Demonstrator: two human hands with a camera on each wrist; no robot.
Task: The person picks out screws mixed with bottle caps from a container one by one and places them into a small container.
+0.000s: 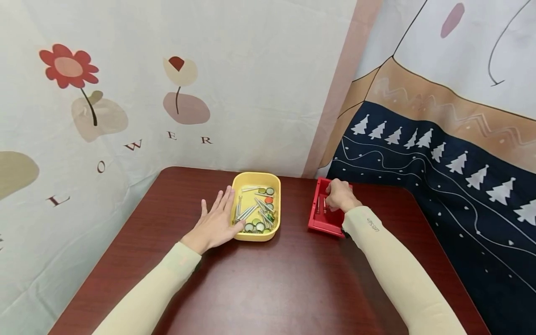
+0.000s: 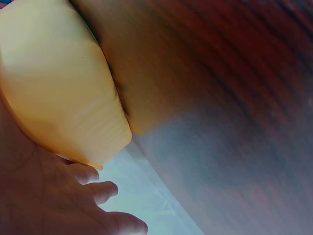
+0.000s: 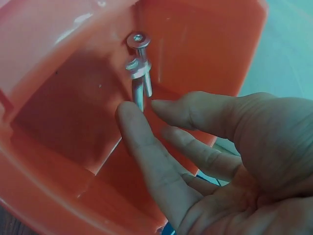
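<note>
Indoor setting, room type unclear: printed fabric hangings [image 1: 268,93] beside a brown table [image 1: 272,288].

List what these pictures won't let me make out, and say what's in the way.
- Head: part of the inside of the red box, covered by the right hand.
- Head: the exact count of metal pieces in the yellow tray; small and overlapping.
- Left wrist: the tray's contents, behind its wall.
- Left wrist: part of the left hand, cut off by the picture's edge.
- Right wrist: the lower screw's tip, apparently behind a finger.

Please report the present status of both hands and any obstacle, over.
Left hand spread against yellow rectangular plastic bin. Right hand inside red rectangular plastic bin, close to two shiny metal screws. No obstacle seen.
</note>
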